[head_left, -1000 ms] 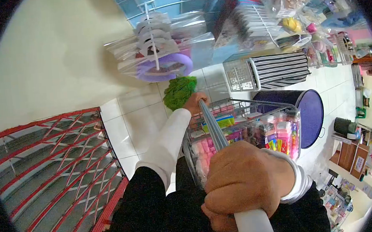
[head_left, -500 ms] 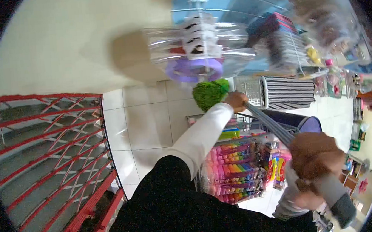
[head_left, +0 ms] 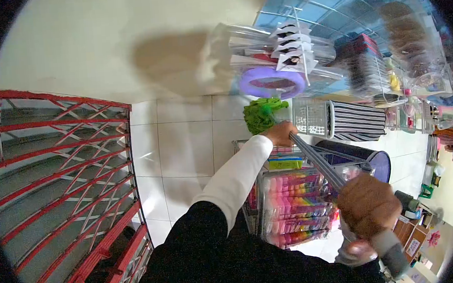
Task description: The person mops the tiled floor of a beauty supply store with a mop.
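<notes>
- Overhead, white tiled floor [head_left: 184, 144]; red folding gate [head_left: 57, 195] at 9 o'clock, wire rack [head_left: 289, 205] of coloured packs at 5 o'clock.
- Left hand [head_left: 280, 133] and right hand [head_left: 368, 205] are both clenched on the grey pole [head_left: 317, 164]; its green duster head [head_left: 260, 115] points toward 1 o'clock.

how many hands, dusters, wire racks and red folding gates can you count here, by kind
hands: 2, the left hand high on the grey handle and the right hand low on it
green duster: 1
wire rack of coloured packs: 1
red folding gate: 1
total: 5
</notes>
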A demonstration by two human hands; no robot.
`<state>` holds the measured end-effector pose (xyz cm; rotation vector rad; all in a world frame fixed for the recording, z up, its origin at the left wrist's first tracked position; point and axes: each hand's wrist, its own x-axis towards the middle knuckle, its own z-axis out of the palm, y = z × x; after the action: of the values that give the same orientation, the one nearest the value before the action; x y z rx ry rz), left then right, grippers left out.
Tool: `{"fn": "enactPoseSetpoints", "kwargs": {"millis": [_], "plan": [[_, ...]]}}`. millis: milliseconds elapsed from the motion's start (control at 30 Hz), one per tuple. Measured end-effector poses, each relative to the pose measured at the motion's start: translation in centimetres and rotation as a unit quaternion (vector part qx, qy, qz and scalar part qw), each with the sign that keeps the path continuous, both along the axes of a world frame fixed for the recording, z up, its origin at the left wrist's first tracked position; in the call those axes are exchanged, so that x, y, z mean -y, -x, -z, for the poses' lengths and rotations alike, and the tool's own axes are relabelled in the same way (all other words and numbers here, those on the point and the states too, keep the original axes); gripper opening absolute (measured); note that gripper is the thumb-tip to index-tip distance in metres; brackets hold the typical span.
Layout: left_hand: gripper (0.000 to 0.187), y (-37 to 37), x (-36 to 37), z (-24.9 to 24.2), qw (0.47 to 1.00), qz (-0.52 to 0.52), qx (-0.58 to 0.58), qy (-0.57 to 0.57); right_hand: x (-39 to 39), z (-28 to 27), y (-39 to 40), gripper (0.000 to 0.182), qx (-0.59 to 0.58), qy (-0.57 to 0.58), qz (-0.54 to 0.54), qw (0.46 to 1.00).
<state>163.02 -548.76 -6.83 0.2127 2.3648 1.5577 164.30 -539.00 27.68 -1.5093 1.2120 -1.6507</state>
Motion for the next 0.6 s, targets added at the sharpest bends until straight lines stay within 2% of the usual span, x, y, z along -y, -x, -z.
{"fn": "enactPoseSetpoints", "kwargs": {"millis": [67,100,167,233,267,300,367,400,533,600], "plan": [[0.024,-4.0,1.1,-1.2,0.988,-0.143,-0.06,0.012,1.1,-0.8,1.2,0.029,0.06,0.035,-0.133,0.989],[0.025,-6.2,1.7,-1.4,0.973,-0.213,-0.088,0.018,1.2,-0.8,1.0,0.027,0.089,0.047,-0.129,0.987],[0.028,-10.3,4.4,0.5,0.969,-0.234,-0.084,-0.004,1.9,-0.2,0.2,0.029,0.142,0.054,-0.14,0.978],[0.026,-15.4,8.0,2.3,0.96,-0.213,-0.166,0.078,2.8,0.6,-2.7,0.032,0.118,0.021,-0.108,0.987],[0.026,-18.3,9.5,2.9,0.966,-0.229,-0.098,0.061,3.6,1.2,-4.4,0.034,0.126,0.027,-0.104,0.986],[0.026,-21.1,10.7,3.1,0.968,-0.244,-0.029,0.044,4.3,1.5,-5.1,0.032,0.104,-0.006,-0.16,0.982],[0.017,-25.4,13.4,3.4,0.954,-0.268,-0.132,0.024,5.8,2.7,-8.1,0.027,0.038,0.017,-0.13,0.991],[0.016,-26.9,14.3,3.0,0.952,-0.283,-0.101,0.053,6.6,3.3,-9.6,0.025,0.006,0.028,-0.114,0.993],[0.018,-29.3,15.4,1.5,0.937,-0.326,-0.016,0.125,7.3,5.6,-12.7,0.022,0.045,0.049,-0.112,0.991],[0.022,-28.4,14.6,0.5,0.926,-0.355,-0.034,0.123,6.6,5.8,-11.9,0.022,0.032,0.042,-0.074,0.996]]}}
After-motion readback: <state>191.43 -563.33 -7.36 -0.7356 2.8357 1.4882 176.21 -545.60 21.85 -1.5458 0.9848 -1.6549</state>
